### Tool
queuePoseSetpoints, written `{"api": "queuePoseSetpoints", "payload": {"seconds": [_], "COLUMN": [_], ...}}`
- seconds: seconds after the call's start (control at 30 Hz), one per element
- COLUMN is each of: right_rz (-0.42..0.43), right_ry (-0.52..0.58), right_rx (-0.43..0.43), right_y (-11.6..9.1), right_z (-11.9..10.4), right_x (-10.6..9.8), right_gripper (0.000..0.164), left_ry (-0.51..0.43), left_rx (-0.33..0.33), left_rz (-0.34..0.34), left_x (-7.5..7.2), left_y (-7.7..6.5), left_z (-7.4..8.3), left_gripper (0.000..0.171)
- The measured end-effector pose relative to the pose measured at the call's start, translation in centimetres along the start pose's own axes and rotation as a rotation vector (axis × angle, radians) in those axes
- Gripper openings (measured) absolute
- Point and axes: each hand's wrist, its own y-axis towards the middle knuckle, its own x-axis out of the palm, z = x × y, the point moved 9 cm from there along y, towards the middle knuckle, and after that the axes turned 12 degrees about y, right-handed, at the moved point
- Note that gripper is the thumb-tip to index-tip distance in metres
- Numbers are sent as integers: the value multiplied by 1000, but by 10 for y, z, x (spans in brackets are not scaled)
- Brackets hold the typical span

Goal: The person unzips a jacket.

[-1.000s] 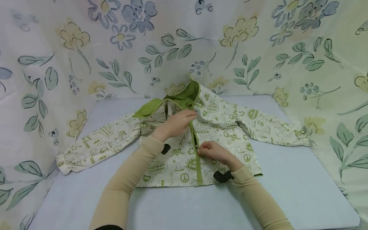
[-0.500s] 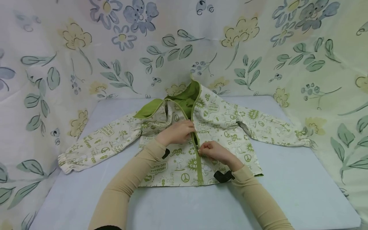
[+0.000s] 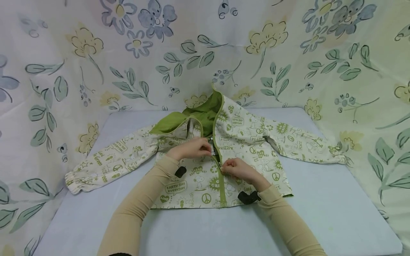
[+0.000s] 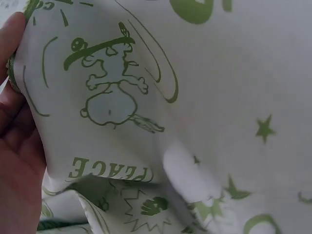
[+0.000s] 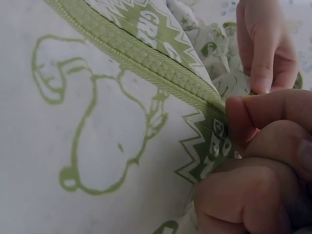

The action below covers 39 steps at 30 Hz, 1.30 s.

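A white hooded jacket with green print and green lining lies spread, front up. Its front zipper is closed along the lower part and parted above. My right hand pinches at the point where the zipper splits; the pull itself is hidden by the fingers. In the right wrist view, thumb and forefinger meet at the green zipper tape. My left hand grips the left front edge above, thumb against the cloth, as the left wrist view shows with the hand at its left side.
The jacket lies on a pale table whose front right corner shows. A floral curtain hangs behind and at both sides. The hood stands partly open, and the sleeves spread outward.
My left hand has come down the left zipper edge and pulled it away to the left, so the gap widens and a dark-patterned inside shows. The right hand keeps its place.
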Motion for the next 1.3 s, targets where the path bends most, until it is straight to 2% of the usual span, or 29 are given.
{"api": "queuePoseSetpoints", "payload": {"seconds": [0.13,0.3,0.47,0.77,0.93,1.07,1.17,1.3], "right_rz": [12,28,26,16,58,68,55,32], "right_ry": [-13,2,14,23,-42,-92,-68,-59], "right_rx": [-9,-3,-5,1,-4,3,14,3], "right_y": [0,0,0,-4,-8,-9,-8,-10], "right_z": [-1,1,5,10,6,10,17,15], "right_x": [2,4,7,14,17,21,21,24], "right_gripper": [22,22,22,22,19,22,25,26], "left_ry": [-111,-150,-156,-123,-119,-117,-121,-139], "left_rx": [-43,-55,-77,-106,-120,-133,-139,-153], "left_rz": [-29,-32,-34,15,41,53,69,83], "left_x": [3,3,5,-1,-5,-8,-12,-15], "left_y": [-1,0,2,4,3,1,0,-1], "left_z": [-6,-7,-10,-17,-17,-18,-16,-17], "left_gripper": [15,15,13,11,11,11,12,13]}}
